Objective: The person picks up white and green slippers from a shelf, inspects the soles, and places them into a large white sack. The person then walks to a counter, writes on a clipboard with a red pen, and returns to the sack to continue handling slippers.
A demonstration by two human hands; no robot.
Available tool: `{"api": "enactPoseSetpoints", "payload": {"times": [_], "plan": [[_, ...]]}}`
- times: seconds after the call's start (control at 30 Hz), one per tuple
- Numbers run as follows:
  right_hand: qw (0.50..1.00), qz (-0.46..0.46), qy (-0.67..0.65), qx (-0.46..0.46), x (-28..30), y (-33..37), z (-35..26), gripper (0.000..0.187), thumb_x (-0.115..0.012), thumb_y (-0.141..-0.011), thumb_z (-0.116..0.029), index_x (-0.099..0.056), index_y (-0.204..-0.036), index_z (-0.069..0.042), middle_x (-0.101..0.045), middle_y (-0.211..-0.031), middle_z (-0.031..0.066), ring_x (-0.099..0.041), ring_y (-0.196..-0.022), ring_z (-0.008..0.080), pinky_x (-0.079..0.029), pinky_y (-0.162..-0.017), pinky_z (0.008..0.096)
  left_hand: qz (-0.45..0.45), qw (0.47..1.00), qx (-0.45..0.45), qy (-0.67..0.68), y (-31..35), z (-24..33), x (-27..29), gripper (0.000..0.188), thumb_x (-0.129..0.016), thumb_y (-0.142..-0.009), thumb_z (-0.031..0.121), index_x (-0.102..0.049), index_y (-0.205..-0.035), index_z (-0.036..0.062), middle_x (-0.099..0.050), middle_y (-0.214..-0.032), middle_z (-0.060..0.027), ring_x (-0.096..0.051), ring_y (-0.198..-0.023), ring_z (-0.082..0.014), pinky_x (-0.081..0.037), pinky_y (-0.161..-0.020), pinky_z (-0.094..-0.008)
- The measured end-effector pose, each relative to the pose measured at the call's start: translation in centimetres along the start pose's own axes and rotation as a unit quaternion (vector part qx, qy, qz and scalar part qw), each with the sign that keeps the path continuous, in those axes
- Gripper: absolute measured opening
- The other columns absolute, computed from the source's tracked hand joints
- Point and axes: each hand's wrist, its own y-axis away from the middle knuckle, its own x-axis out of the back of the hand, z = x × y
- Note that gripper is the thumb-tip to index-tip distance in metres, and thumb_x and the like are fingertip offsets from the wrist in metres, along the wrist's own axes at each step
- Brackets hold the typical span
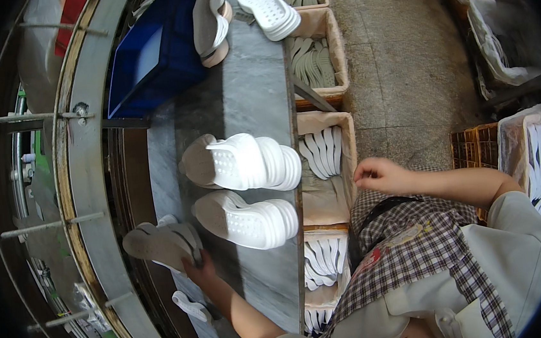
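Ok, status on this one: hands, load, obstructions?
Left hand gripping a sole stack. Right hand loosely curled, no item visible. Two white sole piles on the grey table between the hands; no obvious obstruction.

The left hand (201, 268) grips one end of a stack of soles (152, 245) at the grey surface's (272, 281) left side. The right hand (377, 176), fingers curled, hangs near a lined crate (327, 210). Two white piles (248, 220) (257, 162) lie side by side between the hands; a blue bin (145, 64) stands beyond.
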Motion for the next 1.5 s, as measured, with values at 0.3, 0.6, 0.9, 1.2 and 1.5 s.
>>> {"api": "enactPoseSetpoints", "payload": {"times": [0.3,0.6,0.9,1.2,1.5], "plan": [[0.946,-0.318,0.027,-0.060,-6.6,3.7,4.5,0.063,-0.059,-0.084,-0.050,-0.052,-0.121,0.001,-0.056,-0.116,0.0191,-0.054,-0.108,0.0270,-0.043,-0.091,0.0336,0.119,0.990,0.025,0.073,36.0,-13.3,-3.6,0.050,-0.058,-0.090,0.024,-0.041,-0.131,0.0006,-0.049,-0.129,-0.0160,-0.049,-0.114,-0.0328,-0.044,-0.093,-0.0485],[0.752,-0.316,-0.542,-0.204,-13.5,13.0,2.2,0.078,-0.064,-0.085,-0.020,-0.016,-0.145,-0.006,-0.036,-0.140,0.0153,-0.036,-0.128,0.0268,-0.033,-0.105,0.0398,0.026,0.997,0.063,-0.041,52.4,-23.7,-1.3,0.082,-0.074,-0.076,0.029,-0.029,-0.140,0.0081,-0.043,-0.135,-0.0086,-0.042,-0.123,-0.0293,-0.035,-0.102,-0.0462],[0.884,-0.261,-0.368,-0.120,-5.8,16.4,-1.1,0.091,-0.073,-0.077,-0.017,-0.012,-0.144,0.001,-0.032,-0.141,0.0169,-0.033,-0.130,0.0256,-0.029,-0.108,0.0383,-0.060,0.964,-0.033,-0.256,45.4,-20.6,-8.8,0.058,-0.054,-0.091,0.022,-0.031,-0.137,-0.0037,-0.046,-0.131,-0.0156,-0.049,-0.116,-0.0269,-0.044,-0.095,-0.0383],[0.922,-0.215,-0.316,-0.071,-3.8,18.9,-2.1,0.113,-0.078,-0.072,-0.026,0.003,-0.144,0.004,-0.017,-0.147,0.0241,-0.019,-0.137,0.0315,-0.019,-0.111,0.0412,-0.137,0.950,-0.039,-0.279,43.5,-20.5,-14.4,0.047,-0.040,-0.097,0.029,-0.041,-0.132,-0.0016,-0.053,-0.124,-0.0175,-0.056,-0.108,-0.0283,-0.049,-0.090,-0.0377],[0.957,-0.144,-0.247,-0.041,-4.5,20.9,-3.3,0.103,-0.070,-0.079,-0.034,0.001,-0.144,0.006,-0.016,-0.147,0.0262,-0.017,-0.138,0.0336,-0.017,-0.112,0.0413,-0.200,0.951,0.013,-0.237,43.2,-21.5,-14.3,0.047,-0.041,-0.097,0.030,-0.041,-0.132,-0.0017,-0.053,-0.124,-0.0172,-0.056,-0.108,-0.0281,-0.049,-0.090,-0.0373]]}}
